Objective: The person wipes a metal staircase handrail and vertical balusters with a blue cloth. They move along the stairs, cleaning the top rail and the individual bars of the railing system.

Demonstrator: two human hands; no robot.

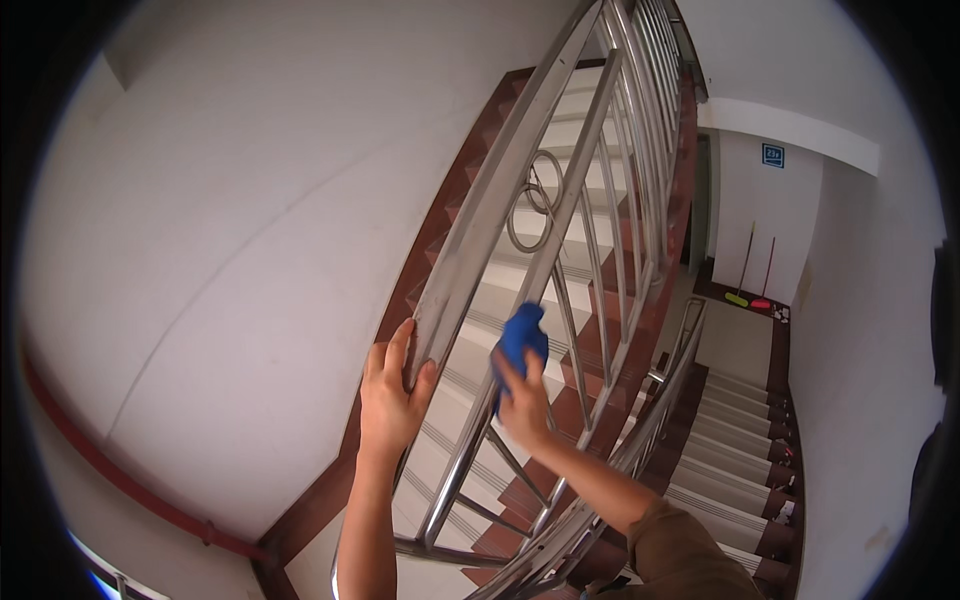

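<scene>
My left hand (391, 390) clasps the wide stainless steel handrail (480, 232) of a staircase, fingers over its left edge and thumb on the near side. A blue cloth (521, 334) is in my right hand (525, 409), pressed around the slimmer metal rail (574, 180) that runs below and parallel to the handrail. That hand is slightly blurred. Between the two rails, just beyond the cloth, sit metal ring ornaments (529, 225). Thin metal balusters (606, 330) slope away beneath the lower rail.
Pale stair treads with dark red edging (577, 157) climb behind the railing. Another flight (720, 465) descends at right, with scraps along its wall side. A yellow-green broom (736, 300) and a red one (760, 304) lean at the landing wall. A red pipe (142, 487) crosses lower left.
</scene>
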